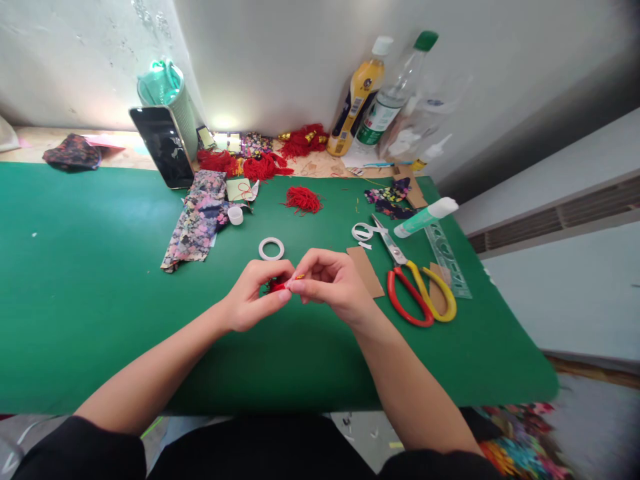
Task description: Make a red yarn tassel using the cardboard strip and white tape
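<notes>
Above the green table my left hand (pixel 257 293) and my right hand (pixel 327 283) meet, fingertips pinched together. Between them is a small red tassel (pixel 278 285) with a bit of gold at its top; my fingers cover much of it. The left thumb and finger close on the red part, while the right thumb and finger grip near the gold end. Just beyond the hands lies a roll of white tape (pixel 261 249). To the right of my right hand are a piece of brown cardboard (pixel 367 272) and scissors (pixel 400 257) with red and yellow handles.
Floral fabric (pixel 197 217), a white cap (pixel 235 215) and red threads (pixel 303 199) lie farther back. A phone (pixel 163 147) leans on a green cup (pixel 183 100). Bottles (pixel 355 107) stand by the wall. At right are a glue stick (pixel 425 217) and clear ruler (pixel 447 260).
</notes>
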`<state>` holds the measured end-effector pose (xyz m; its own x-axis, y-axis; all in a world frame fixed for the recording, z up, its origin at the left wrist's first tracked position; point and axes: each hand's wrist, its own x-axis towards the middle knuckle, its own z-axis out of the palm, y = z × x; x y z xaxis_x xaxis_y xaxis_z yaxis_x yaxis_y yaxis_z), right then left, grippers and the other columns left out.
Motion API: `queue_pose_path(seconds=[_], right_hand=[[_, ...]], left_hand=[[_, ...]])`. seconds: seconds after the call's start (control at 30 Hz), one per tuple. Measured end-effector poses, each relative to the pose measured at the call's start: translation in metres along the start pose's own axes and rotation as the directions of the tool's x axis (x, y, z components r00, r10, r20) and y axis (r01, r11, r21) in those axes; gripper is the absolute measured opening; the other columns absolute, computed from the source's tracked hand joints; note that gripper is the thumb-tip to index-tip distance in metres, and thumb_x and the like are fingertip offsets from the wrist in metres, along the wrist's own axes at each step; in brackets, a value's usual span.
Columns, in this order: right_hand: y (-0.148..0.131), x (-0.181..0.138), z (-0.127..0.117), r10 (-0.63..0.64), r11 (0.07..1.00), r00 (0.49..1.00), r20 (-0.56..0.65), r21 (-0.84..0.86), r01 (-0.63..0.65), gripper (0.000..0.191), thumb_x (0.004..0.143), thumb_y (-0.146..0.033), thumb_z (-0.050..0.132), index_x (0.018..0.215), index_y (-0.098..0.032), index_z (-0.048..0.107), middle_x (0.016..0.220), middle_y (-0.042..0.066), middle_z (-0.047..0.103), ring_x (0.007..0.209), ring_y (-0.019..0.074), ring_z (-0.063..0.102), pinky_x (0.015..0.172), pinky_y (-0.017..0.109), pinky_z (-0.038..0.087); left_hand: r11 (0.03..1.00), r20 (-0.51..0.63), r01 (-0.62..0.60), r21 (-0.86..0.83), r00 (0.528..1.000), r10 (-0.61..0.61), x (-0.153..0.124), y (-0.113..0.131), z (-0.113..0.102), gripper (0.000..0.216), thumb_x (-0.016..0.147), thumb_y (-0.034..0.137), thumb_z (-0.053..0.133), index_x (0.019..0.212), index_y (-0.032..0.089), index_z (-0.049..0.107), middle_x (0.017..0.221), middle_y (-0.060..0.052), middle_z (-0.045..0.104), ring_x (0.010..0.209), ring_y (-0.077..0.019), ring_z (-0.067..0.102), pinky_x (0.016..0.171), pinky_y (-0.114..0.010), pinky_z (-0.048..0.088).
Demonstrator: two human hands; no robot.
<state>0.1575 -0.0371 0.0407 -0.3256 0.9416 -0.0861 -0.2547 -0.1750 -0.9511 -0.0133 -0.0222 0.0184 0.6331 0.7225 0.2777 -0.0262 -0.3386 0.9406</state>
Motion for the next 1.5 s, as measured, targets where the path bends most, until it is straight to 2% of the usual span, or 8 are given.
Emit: queue_pose_path(seconds=[0.13, 0.23, 0.33, 0.5, 0.73, 0.87, 1.37, 1.5], right_hand=[[-0.001, 0.001, -0.003, 0.003, 1.000, 0.998, -0.058, 0.001, -0.003, 0.029, 0.060, -0.031, 0.086, 0.065, -0.017, 0.060, 0.049, -0.006, 0.057, 0.041, 0.0047, 0.048, 0.036, 0.016, 0.029], [-0.002, 0.002, -0.005, -0.017, 1.000, 0.993, -0.114, -0.025, 0.014, 0.032, 0.058, -0.032, 0.087, 0.065, -0.017, 0.059, 0.049, -0.006, 0.057, 0.042, 0.0049, 0.048, 0.036, 0.016, 0.029], [-0.002, 0.002, -0.006, -0.044, 0.997, 0.987, -0.156, -0.073, 0.032, 0.033, 0.058, -0.034, 0.087, 0.066, -0.018, 0.059, 0.051, -0.005, 0.059, 0.043, 0.0058, 0.050, 0.037, 0.017, 0.033], [0.004, 0.006, -0.008, -0.104, 0.987, 0.980, -0.168, -0.137, 0.082, 0.035, 0.058, -0.037, 0.087, 0.066, -0.018, 0.059, 0.051, -0.006, 0.058, 0.041, 0.0054, 0.049, 0.039, 0.018, 0.038], [0.007, 0.006, -0.009, -0.139, 0.975, 0.978, -0.153, -0.195, 0.108, 0.036, 0.058, -0.042, 0.086, 0.069, -0.019, 0.060, 0.054, -0.005, 0.059, 0.045, 0.0070, 0.052, 0.041, 0.019, 0.042], [0.007, 0.004, -0.011, -0.161, 0.970, 0.980, -0.120, -0.203, 0.134, 0.029, 0.067, -0.042, 0.080, 0.076, -0.019, 0.064, 0.057, -0.003, 0.062, 0.046, 0.0073, 0.052, 0.042, 0.020, 0.043], [0.010, 0.002, -0.013, -0.214, 0.930, 0.966, -0.143, -0.331, 0.158, 0.017, 0.077, -0.033, 0.073, 0.087, -0.020, 0.075, 0.060, 0.000, 0.066, 0.050, 0.0102, 0.058, 0.044, 0.023, 0.048], [0.009, 0.001, -0.013, -0.210, 0.919, 0.967, -0.148, -0.366, 0.144, 0.019, 0.077, -0.034, 0.073, 0.089, -0.019, 0.075, 0.057, -0.001, 0.064, 0.049, 0.0104, 0.058, 0.044, 0.023, 0.047]], left_hand=[[0.995, -0.014, -0.075, 0.063, 0.997, 0.077, 0.000, 0.002, 0.003, 0.028, 0.084, 0.042, 0.052, 0.073, 0.016, 0.051, 0.060, 0.003, 0.044, 0.055, -0.0099, 0.037, 0.054, -0.024, 0.034], [0.984, -0.184, -0.001, 0.180, 0.982, 0.035, 0.002, 0.003, 0.008, 0.017, 0.085, 0.031, 0.055, 0.077, 0.016, 0.053, 0.060, 0.004, 0.046, 0.054, -0.0087, 0.040, 0.053, -0.021, 0.035], [0.960, -0.270, 0.003, 0.281, 0.960, 0.076, 0.004, 0.003, 0.012, 0.013, 0.085, 0.027, 0.057, 0.078, 0.016, 0.053, 0.059, 0.005, 0.047, 0.051, -0.0075, 0.041, 0.050, -0.019, 0.035], [0.886, -0.252, -0.029, 0.463, 0.954, 0.163, 0.003, 0.003, 0.014, 0.012, 0.091, 0.020, 0.049, 0.082, 0.016, 0.055, 0.059, 0.005, 0.049, 0.049, -0.0064, 0.038, 0.048, -0.018, 0.033], [0.918, -0.276, -0.006, 0.397, 0.953, 0.126, 0.002, 0.004, 0.013, 0.021, 0.093, 0.021, 0.045, 0.076, 0.016, 0.055, 0.055, 0.005, 0.045, 0.048, -0.0066, 0.038, 0.048, -0.018, 0.031], [0.931, -0.319, 0.035, 0.365, 0.943, 0.089, 0.002, 0.004, 0.013, 0.022, 0.093, 0.023, 0.045, 0.074, 0.016, 0.054, 0.055, 0.005, 0.045, 0.048, -0.0070, 0.039, 0.048, -0.019, 0.031], [0.767, -0.323, 0.010, 0.641, 0.910, 0.258, 0.002, 0.004, 0.010, 0.019, 0.091, 0.018, 0.046, 0.077, 0.015, 0.059, 0.051, 0.005, 0.044, 0.042, -0.0068, 0.036, 0.047, -0.020, 0.028], [0.772, -0.328, 0.016, 0.636, 0.911, 0.252, 0.002, 0.003, 0.010, 0.020, 0.090, 0.020, 0.046, 0.076, 0.015, 0.059, 0.051, 0.005, 0.046, 0.042, -0.0074, 0.037, 0.047, -0.021, 0.028]])
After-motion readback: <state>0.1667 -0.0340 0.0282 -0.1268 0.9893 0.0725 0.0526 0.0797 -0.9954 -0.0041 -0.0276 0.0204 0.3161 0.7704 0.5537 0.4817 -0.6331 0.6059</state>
